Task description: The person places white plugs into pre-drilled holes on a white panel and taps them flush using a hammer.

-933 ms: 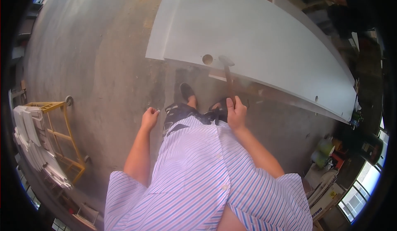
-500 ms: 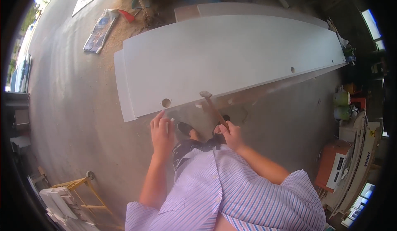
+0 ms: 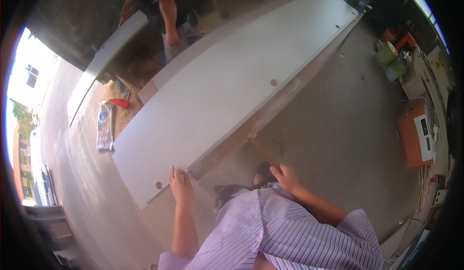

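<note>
Step in hand, as judged: working the near edge of the long white flat panel (image 3: pixel 227 91). Left hand (image 3: pixel 181 187) rests open, fingers flat on that edge; right hand (image 3: pixel 286 177) grips a slim brown wooden-handled tool (image 3: pixel 263 150), tip at the same edge.

There's a flat printed blue-white bag (image 3: pixel 104 125) lying on the floor, far left. Right side has an orange box with a pale panel (image 3: pixel 419 134), too blurry to tell more.

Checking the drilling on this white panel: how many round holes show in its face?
2 on the white panel: one hole near the end by the left hand, another hole farther along by the near edge. Small marks toward the far end are too tiny to tell.
</note>
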Motion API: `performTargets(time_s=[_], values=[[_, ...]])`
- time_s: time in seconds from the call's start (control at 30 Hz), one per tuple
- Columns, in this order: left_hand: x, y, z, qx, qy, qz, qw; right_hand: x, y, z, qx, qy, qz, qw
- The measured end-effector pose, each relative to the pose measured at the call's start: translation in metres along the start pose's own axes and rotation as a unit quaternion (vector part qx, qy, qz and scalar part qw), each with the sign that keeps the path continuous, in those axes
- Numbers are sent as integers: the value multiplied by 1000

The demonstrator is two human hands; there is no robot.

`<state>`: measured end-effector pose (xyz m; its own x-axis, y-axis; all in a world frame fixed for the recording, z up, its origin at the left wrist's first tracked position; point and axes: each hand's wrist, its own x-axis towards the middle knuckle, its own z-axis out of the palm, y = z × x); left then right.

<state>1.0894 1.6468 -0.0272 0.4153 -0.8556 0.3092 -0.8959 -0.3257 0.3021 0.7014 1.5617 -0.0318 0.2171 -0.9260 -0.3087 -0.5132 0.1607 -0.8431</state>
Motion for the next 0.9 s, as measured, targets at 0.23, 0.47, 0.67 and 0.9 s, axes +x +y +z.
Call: performTargets(time_s=[0.23,0.47,0.67,0.9], values=[[56,194,18,-257,-380,49,887,-3,69,-66,82,158,85,980],[118,320,68,-182,-503,199,821,-31,90,-99,309,253,268,877],[163,378,114,-224,-541,247,772,-13,175,-115,-60,266,136,952],[200,395,159,-288,-526,255,759,32,446,-171,-373,-120,292,872]])
